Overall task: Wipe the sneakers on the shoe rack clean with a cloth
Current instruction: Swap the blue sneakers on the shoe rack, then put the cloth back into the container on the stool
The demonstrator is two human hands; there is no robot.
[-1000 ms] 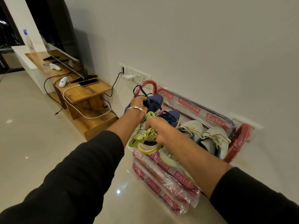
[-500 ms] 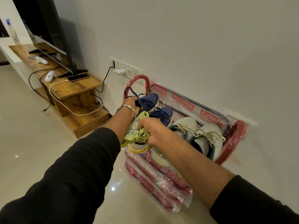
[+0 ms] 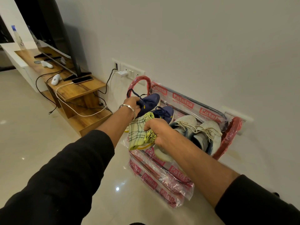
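Fingers of the left hand curl round the navy sneaker at centre frame; those of the right hand clench the checked cloth just below it. Across the frame's middle right runs the shoe rack, plastic-wrapped, against the wall. That sneaker's long axis slants toward the upper right, toe leading. Judging by the grips, wiping is in hand; next the cloth should meet the upper while the shoe is steadied.

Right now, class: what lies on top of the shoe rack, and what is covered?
On the shoe rack: two navy sneakers, two white sneakers. The right hand and checked cloth cover the shoes' near ends.
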